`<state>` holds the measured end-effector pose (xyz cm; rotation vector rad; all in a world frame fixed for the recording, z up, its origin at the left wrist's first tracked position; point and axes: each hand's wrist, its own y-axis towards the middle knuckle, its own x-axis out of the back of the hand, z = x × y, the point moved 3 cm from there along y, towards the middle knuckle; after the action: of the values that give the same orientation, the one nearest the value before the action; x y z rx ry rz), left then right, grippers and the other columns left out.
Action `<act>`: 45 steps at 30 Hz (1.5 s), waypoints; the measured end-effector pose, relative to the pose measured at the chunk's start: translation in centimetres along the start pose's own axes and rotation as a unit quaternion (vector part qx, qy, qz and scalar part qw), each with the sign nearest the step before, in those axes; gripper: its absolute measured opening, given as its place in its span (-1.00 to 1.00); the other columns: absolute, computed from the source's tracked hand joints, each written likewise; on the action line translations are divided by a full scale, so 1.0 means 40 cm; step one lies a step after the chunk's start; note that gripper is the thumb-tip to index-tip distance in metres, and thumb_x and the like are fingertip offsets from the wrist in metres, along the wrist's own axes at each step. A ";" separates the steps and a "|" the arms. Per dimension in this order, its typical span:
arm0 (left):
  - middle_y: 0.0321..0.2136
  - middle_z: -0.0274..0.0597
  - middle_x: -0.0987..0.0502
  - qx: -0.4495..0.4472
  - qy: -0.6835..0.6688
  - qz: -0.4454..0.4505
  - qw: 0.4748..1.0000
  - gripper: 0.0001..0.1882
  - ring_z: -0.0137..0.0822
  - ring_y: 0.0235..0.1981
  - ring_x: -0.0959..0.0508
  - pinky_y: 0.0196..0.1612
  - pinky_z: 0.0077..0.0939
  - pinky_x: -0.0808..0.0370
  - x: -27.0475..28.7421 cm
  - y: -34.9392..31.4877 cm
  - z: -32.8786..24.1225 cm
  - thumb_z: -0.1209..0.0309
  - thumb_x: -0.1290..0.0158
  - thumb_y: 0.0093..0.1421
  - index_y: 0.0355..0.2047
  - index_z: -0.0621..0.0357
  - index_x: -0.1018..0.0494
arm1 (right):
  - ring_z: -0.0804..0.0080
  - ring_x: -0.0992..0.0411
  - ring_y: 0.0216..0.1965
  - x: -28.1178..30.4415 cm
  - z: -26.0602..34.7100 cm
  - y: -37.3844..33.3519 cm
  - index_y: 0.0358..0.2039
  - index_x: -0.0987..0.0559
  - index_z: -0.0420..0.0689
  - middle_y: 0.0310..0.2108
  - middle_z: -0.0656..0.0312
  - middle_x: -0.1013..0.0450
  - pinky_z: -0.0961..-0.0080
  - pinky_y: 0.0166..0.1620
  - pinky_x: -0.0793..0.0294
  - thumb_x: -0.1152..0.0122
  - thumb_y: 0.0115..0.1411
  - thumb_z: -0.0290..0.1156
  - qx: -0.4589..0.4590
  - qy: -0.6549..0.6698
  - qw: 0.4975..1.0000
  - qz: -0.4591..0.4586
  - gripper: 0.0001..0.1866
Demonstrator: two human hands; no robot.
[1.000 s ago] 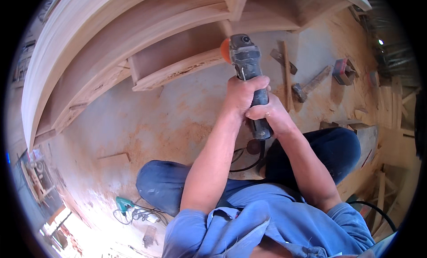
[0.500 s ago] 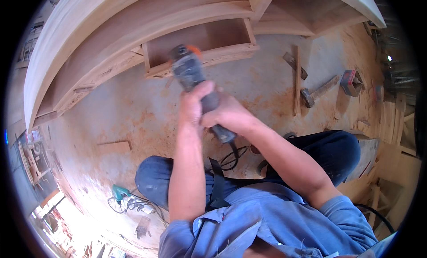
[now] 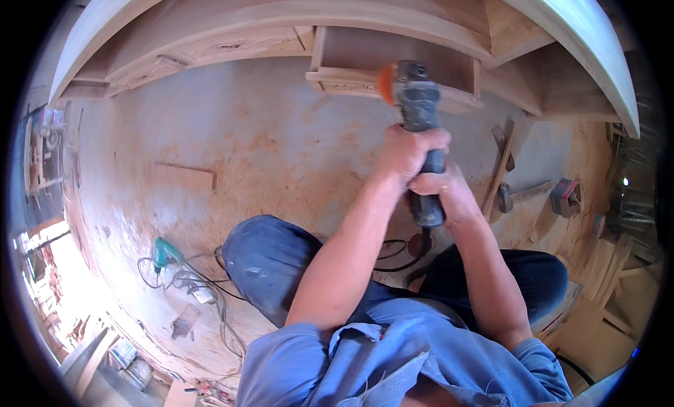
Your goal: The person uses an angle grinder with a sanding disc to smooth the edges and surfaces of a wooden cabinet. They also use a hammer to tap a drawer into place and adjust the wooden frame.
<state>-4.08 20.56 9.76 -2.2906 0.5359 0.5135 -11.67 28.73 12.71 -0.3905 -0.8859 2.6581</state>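
Looking down through the head camera, I see my left hand (image 3: 407, 151) wrapped tight around the upper body of the angle grinder (image 3: 420, 126), fingers pressed closed about the grey casing. My right hand (image 3: 449, 196) clamps the lower end of the same handle, just beneath the left, the two hands touching. The grinder's head sticks out above both grips; its tail and the black cord (image 3: 400, 256) hang below my right hand, over my knees.

Compared with half a second ago, the grinder has swung rightward and now stands nearly upright in the picture, where before it leaned toward the upper left. The open wooden box section (image 3: 393, 70) under the curved wooden frame (image 3: 562, 28) has also shifted right in the view, and the tool's head now sits against its front edge.

The grinder's long axis runs almost vertically in the picture, from my lap up toward the frame, its head end pointing away from me. The orange disc guard (image 3: 385, 84) faces left, at the box section's lower rail. A teal power drill (image 3: 165, 252) lies on the dusty floor (image 3: 246, 147) to my left, well apart.
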 end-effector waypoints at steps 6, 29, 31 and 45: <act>-0.46 -0.08 -0.62 -0.036 -0.049 -0.077 0.995 -0.68 -0.27 -0.48 -0.61 -0.33 -0.35 -0.58 0.183 -0.032 -0.127 0.32 -0.29 0.02 -0.31 0.31 -0.55 | 0.35 -0.50 -0.50 -0.195 0.036 0.085 -0.21 -0.48 -0.30 -0.41 0.14 -0.47 0.39 -0.41 -0.55 -0.32 -0.18 -0.43 -0.024 -0.050 0.991 0.123 -0.54; -0.40 -0.06 -0.62 0.017 0.021 -0.035 0.999 -0.71 -0.26 -0.42 -0.62 -0.28 -0.33 -0.59 0.030 -0.025 -0.026 0.35 -0.27 0.05 -0.29 0.31 -0.54 | 0.37 -0.51 -0.44 -0.024 -0.001 0.017 -0.23 -0.53 -0.31 -0.39 0.14 -0.49 0.44 -0.34 -0.53 -0.32 -0.24 -0.47 -0.043 -0.015 0.998 0.039 -0.55; -0.41 -0.06 -0.62 0.019 0.038 -0.026 0.999 -0.70 -0.26 -0.43 -0.62 -0.29 -0.33 -0.58 0.003 -0.018 -0.014 0.35 -0.27 0.05 -0.29 0.31 -0.54 | 0.38 -0.50 -0.44 0.001 0.003 0.007 -0.23 -0.53 -0.30 -0.38 0.14 -0.49 0.45 -0.32 -0.53 -0.33 -0.23 -0.46 -0.029 0.004 0.999 0.032 -0.54; -0.42 -0.07 -0.63 0.057 0.098 0.086 0.990 -0.70 -0.30 -0.46 -0.61 -0.30 -0.39 -0.58 -0.225 0.035 0.124 0.34 -0.29 0.03 -0.30 0.31 -0.55 | 0.38 -0.52 -0.43 0.234 -0.010 -0.087 -0.19 -0.53 -0.30 -0.39 0.16 -0.51 0.45 -0.33 -0.54 -0.37 -0.20 -0.41 0.002 0.057 0.996 -0.070 -0.51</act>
<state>-13.31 25.25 10.20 -2.2085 0.8436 0.3314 -19.37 35.08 13.08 -0.4562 -0.8418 2.4825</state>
